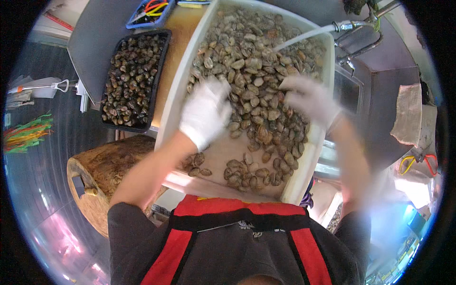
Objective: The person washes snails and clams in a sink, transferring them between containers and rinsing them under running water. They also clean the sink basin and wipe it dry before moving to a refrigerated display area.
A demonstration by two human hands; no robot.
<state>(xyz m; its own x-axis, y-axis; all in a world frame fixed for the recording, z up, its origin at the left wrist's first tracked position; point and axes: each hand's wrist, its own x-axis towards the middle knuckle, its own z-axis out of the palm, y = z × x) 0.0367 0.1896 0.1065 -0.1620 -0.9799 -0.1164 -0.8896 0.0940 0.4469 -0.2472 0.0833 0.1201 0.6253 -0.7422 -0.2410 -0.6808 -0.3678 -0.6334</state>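
Note:
A large white plastic tub [171, 103] stands before me, with a heap of clams [254, 96] at its far end and middle. Smaller groups of clams lie on the tub's bare floor near my body. My left hand [206, 110], in a white glove, is at the heap's left side, blurred, its fingertips over the shells. On the right, my right hand [310, 96], also gloved, reaches over the heap from the tub's right wall with fingers apart. Whether the left fingers hold a shell is hidden by blur.
A clear hose [306, 37] runs from a metal tap [343, 26] into the tub. To the left are a black tray [165, 53] of snails, a blue basket [171, 9] with scissors [154, 10], and a round wooden block [117, 156]. More scissors [408, 165] hang at right.

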